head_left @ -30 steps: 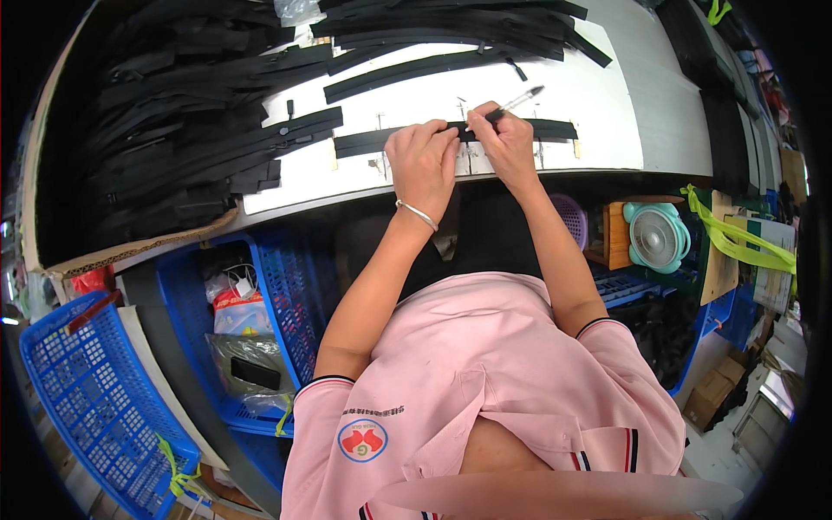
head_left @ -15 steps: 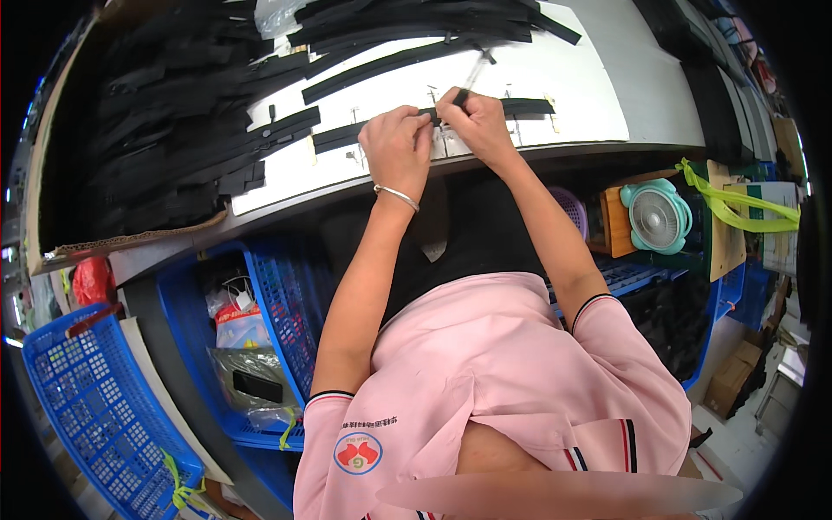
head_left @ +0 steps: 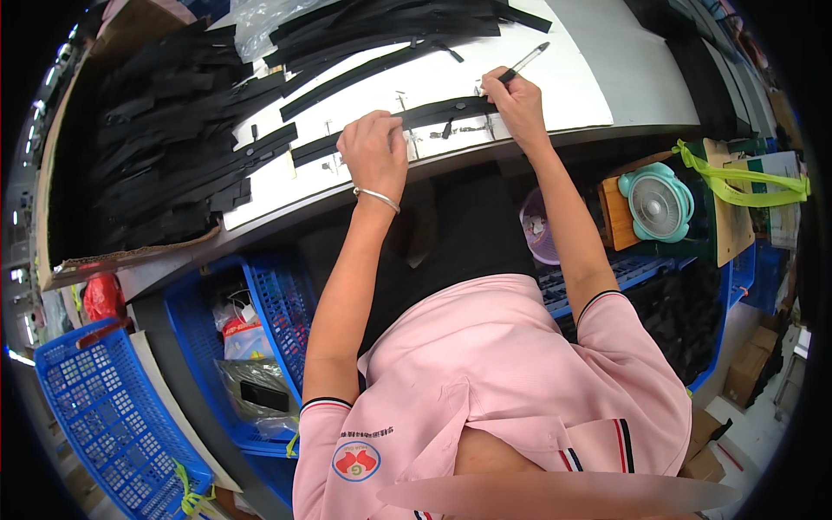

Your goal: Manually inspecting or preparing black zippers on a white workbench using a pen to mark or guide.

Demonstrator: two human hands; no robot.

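A long black fabric strip (head_left: pixel 435 113) lies across the white board (head_left: pixel 582 95), over several drawn marks. A small dark tab (head_left: pixel 447 130) hangs from its near edge, probably a zipper pull. My left hand (head_left: pixel 374 154) rests on the strip left of its middle, fingers bent and pressed down on it. My right hand (head_left: pixel 520 108) is at the strip's right end, with a pen (head_left: pixel 527 61) held in the fingers. The pen's clear barrel points up and to the right. My right fingertips touch or nearly touch the strip; contact is hard to see.
More black strips (head_left: pixel 364 76) lie farther back, and a large heap of them (head_left: pixel 165 139) fills the left side beside a cardboard edge (head_left: pixel 130 260). Blue baskets (head_left: pixel 121 407) stand below at the left. A teal fan (head_left: pixel 656 204) is at the right, near a purple basket (head_left: pixel 539 230).
My right hand has moved right along the strip with the pen, away from my left hand. More of the strip and its hanging tab now shows between them. The whole view has shifted slightly.
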